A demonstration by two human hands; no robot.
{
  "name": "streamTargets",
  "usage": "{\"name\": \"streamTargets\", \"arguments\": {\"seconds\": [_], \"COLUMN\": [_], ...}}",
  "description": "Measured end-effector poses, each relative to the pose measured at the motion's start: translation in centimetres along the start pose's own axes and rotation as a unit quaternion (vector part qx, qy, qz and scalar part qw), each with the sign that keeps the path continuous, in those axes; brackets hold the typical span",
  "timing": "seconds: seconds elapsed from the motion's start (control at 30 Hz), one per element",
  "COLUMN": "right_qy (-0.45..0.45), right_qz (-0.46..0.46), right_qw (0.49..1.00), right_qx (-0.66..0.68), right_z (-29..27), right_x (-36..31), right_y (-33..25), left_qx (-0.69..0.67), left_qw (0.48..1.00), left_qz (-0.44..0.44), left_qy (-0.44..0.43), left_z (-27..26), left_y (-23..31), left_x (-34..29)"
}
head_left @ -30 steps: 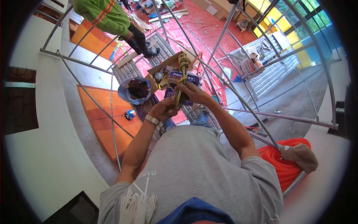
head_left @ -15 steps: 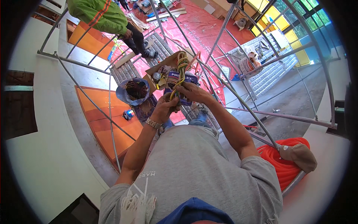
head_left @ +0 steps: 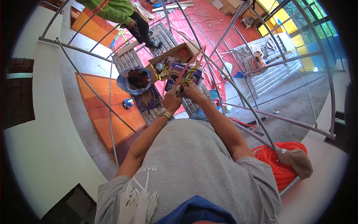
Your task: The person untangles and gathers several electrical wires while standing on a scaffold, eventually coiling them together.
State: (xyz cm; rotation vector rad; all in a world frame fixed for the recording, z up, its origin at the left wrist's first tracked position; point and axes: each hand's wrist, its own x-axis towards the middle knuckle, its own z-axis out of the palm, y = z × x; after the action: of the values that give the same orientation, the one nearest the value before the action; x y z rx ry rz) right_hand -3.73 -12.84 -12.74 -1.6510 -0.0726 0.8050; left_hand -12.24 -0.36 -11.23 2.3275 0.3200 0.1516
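Observation:
Held in front of my torso is a bundle of yellow and green electrical wire (head_left: 191, 73), its loops leaning over a purple printed box (head_left: 178, 68). My left hand (head_left: 172, 100) is closed around the bundle's lower end. Beside it, my right hand (head_left: 193, 92) has its fingers closed on the same wire; the fingertips are partly hidden. A slim orange-red tube (head_left: 191, 64) slants down to my hands; whether they grip it too is unclear. Just beyond stands an open cardboard box (head_left: 167, 58) with small parts inside. A blue plastic bag (head_left: 122, 84) of dark wires sits to its left.
Metal scaffold tubes (head_left: 249, 100) cross all around me. A perforated plank (head_left: 164, 35) supports the boxes, and a co-worker in a green jacket (head_left: 115, 10) stands at its far end. A bucket (head_left: 256, 64) rests on another platform; coiled orange-red tubing (head_left: 265, 156) hangs at lower right.
The wire bundle has gone from upright to leaning low toward the right. Both hands have stayed close together on it. The orange-red tube now reaches down to my hands.

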Motion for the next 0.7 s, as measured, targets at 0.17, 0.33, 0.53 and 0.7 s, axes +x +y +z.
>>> {"name": "streamTargets", "arguments": {"seconds": [0.17,0.33,0.53,0.7], "right_qy": [-0.042,-0.040,-0.231,-0.327], "right_qz": [0.052,0.121,0.031,0.016], "right_qw": [0.987,0.985,0.958,0.854], "right_qx": [0.147,0.119,0.166,0.404], "right_z": [0.8,0.3,-2.3,-5.6], "right_x": [0.6,0.3,-3.7,-6.1], "right_y": [2.0,2.2,-1.0,-4.1], "left_qx": [0.088,-0.029,-0.500,-0.629], "left_qw": [0.995,0.998,0.769,0.674], "left_qz": [0.001,0.015,-0.298,-0.262], "left_qy": [-0.035,-0.053,-0.264,-0.284], "left_z": [0.9,0.9,-4.4,-8.3], "left_y": [-2.6,-3.9,-3.1,0.8], "left_x": [-0.8,-0.9,-0.8,-1.5]}}
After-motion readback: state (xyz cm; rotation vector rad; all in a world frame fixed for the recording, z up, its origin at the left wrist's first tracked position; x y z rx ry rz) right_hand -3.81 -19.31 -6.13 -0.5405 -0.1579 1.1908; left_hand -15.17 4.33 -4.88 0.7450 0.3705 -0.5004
